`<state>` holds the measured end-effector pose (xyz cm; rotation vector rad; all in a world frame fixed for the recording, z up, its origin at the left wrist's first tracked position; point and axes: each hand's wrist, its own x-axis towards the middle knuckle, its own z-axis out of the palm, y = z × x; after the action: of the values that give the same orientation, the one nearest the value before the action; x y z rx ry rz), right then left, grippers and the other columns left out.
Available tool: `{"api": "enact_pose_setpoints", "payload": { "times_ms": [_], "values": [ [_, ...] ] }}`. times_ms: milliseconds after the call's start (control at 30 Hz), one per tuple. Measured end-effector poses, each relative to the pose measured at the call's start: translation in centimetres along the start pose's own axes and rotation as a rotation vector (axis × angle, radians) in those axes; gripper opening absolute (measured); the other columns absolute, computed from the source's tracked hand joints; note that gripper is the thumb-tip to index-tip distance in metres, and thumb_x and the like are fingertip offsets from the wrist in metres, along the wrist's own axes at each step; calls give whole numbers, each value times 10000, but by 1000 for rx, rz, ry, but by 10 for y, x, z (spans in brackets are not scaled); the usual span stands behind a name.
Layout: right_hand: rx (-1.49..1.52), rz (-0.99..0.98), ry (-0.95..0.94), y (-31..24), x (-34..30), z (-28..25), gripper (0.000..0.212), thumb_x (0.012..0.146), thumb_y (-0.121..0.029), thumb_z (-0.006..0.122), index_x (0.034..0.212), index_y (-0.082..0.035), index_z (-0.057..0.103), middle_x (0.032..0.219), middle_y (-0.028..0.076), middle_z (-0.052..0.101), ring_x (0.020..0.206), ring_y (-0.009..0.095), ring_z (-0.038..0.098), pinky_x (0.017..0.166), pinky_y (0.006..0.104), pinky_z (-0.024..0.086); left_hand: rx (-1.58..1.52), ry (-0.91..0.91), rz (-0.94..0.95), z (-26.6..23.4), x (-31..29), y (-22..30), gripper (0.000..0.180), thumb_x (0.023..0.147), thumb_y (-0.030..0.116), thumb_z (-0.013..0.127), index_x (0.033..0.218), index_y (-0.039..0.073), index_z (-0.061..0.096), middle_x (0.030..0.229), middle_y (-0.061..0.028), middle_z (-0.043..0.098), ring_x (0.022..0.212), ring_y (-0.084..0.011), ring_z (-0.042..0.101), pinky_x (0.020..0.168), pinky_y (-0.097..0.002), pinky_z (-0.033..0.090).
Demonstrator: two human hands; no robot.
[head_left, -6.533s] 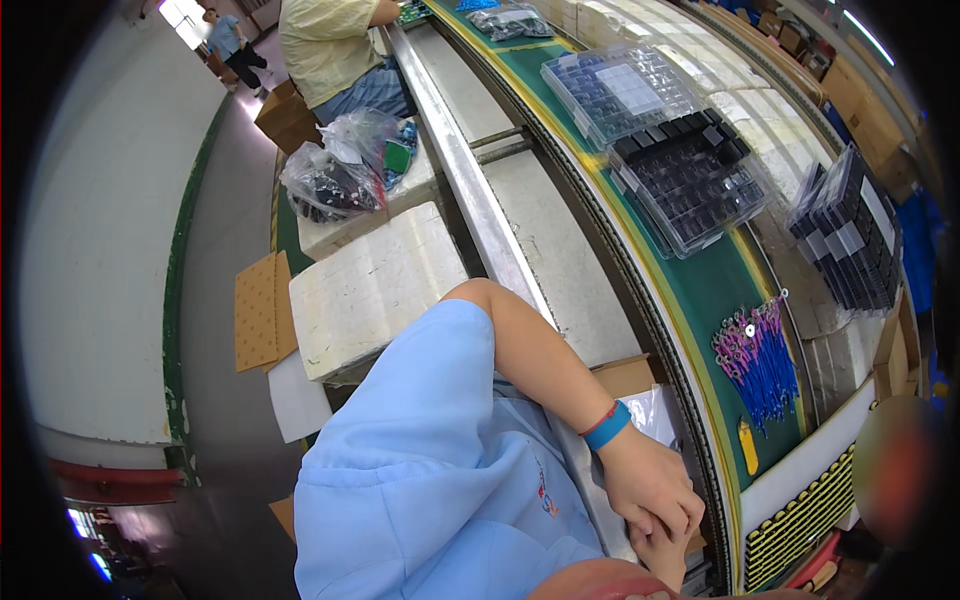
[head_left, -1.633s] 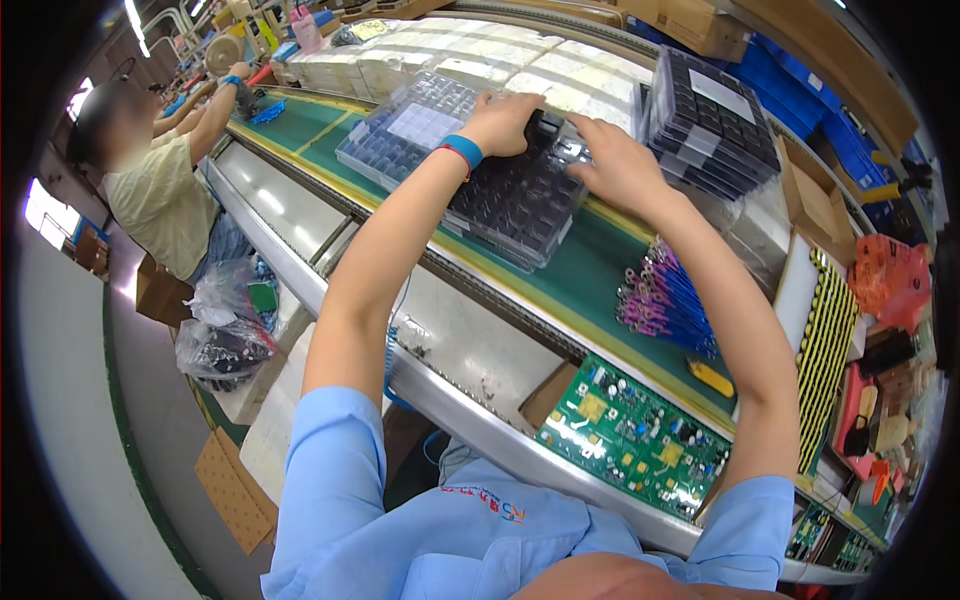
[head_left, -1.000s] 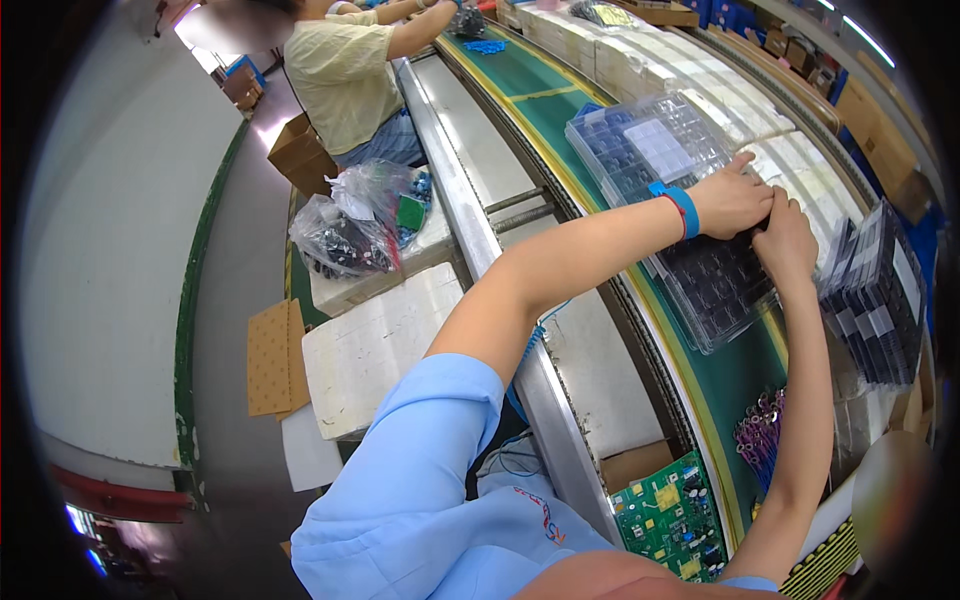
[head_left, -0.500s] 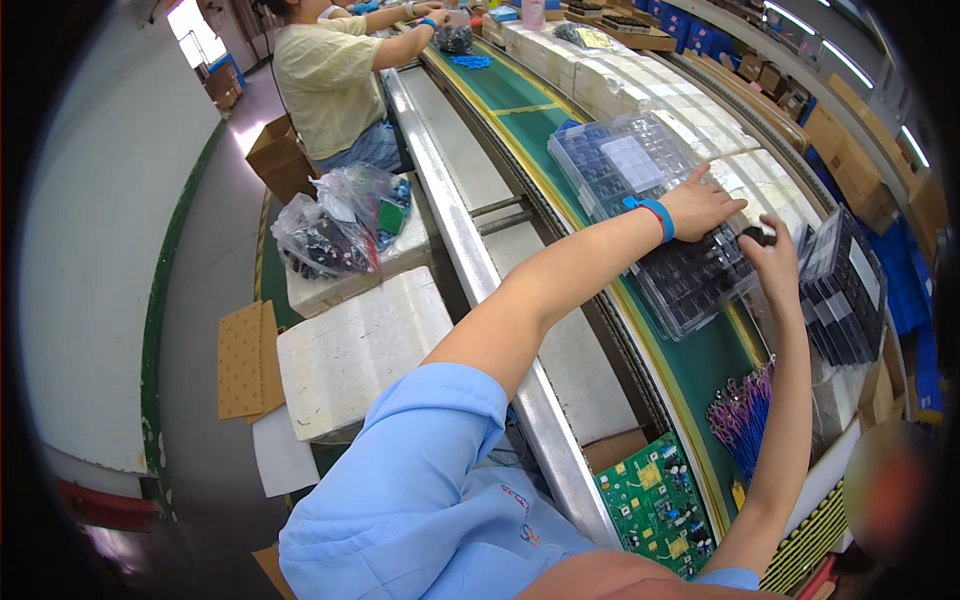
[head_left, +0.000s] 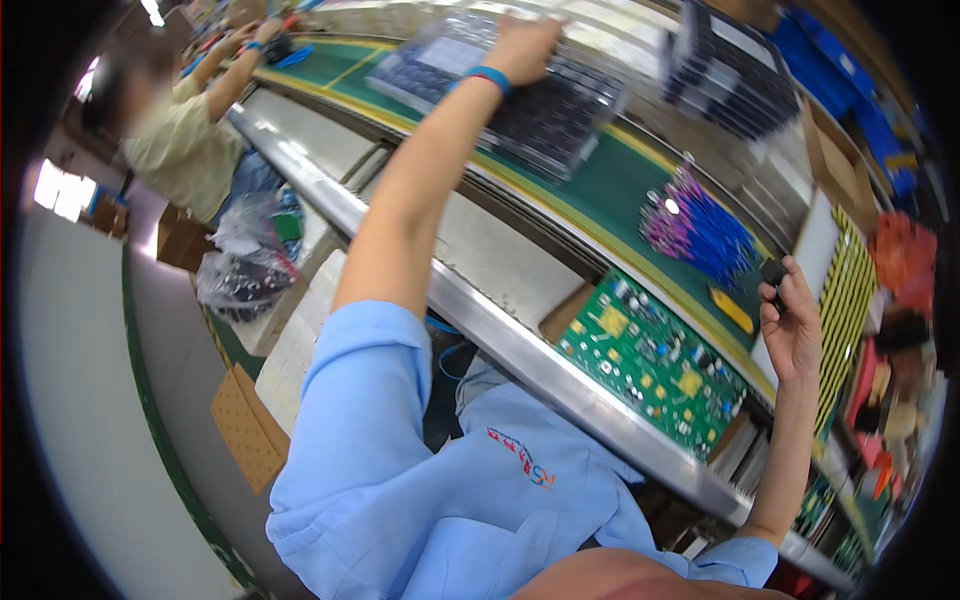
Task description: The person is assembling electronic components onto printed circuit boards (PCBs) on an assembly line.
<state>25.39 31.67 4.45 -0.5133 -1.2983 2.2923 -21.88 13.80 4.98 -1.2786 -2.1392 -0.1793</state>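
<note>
My left hand [head_left: 525, 52], with a blue wristband, is at the far side of a clear plastic compartment case [head_left: 545, 165] filled with black parts. Motion blurs its fingers, so I cannot see whether they grip anything. My right hand [head_left: 797, 335] is raised at the right, its fingers closed on a small black block-shaped part [head_left: 773, 272]. Below and left of that hand lies a green circuit board [head_left: 650, 360] covered with components. Between the case and my right hand rests a bundle of blue wires [head_left: 715, 240] with purple ends.
A green conveyor belt [head_left: 610, 210] with yellow edge lines runs beside a metal rail [head_left: 540, 365]. A yellow tool [head_left: 733, 310] lies by the board. Stacked dark cases [head_left: 735, 75] stand behind. Another person [head_left: 190, 150] works at the far left, near bagged parts [head_left: 245, 275].
My right hand has moved from beside the case toward me, carrying the black part. The view has turned right. My left hand stays over the case.
</note>
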Motion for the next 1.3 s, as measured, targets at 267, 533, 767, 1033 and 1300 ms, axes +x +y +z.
{"api": "enact_pose_setpoints", "payload": {
  "times_ms": [267, 533, 767, 1033, 1300],
  "values": [
    [-61, 152, -104, -2, -79, -10, 514, 865, -120, 561, 1334, 56, 445, 1201, 225, 587, 709, 117, 567, 485, 160, 466, -2361, 59, -567, -44, -33, 29, 364, 921, 2, 523, 1278, -22, 458, 1100, -172, 561, 994, -298, 583, 902, -411, 494],
    [-890, 20, -192, 18, -122, 34, 385, 782, -66, 648, 1166, -66, 623, 989, 78, 593, 759, 145, 592, 610, 241, 480, -1977, -557, -563, -155, -124, 159, 383, 835, 5, 639, 1201, -21, 533, 859, -75, 574, 672, -142, 544, 548, -254, 439],
    [-1538, -322, -233, 57, -147, 43, 629, 762, -25, 671, 1350, -79, 456, 1065, 151, 585, 927, 327, 607, 771, 370, 513, -1288, -587, 223, -162, -172, 212, 481, 778, 112, 724, 1246, 124, 615, 1034, -28, 631, 731, -108, 496, 720, -232, 453],
    [-1798, -200, -257, 60, -148, 55, 607, 779, -102, 682, 1343, -103, 457, 1017, 97, 593, 873, 293, 619, 671, 390, 513, -1082, -661, 317, -171, -187, 227, 453, 735, 120, 772, 1159, 60, 627, 977, -106, 650, 786, -209, 596, 725, -309, 499],
    [-1601, -362, -228, 56, -139, 47, 357, 753, -97, 701, 1091, -57, 594, 993, 80, 581, 866, 260, 627, 669, 342, 517, -978, -567, 472, -163, -187, 229, 405, 725, 101, 752, 1112, 57, 642, 1018, -89, 599, 850, -295, 615, 727, -369, 507]
  ]
}}
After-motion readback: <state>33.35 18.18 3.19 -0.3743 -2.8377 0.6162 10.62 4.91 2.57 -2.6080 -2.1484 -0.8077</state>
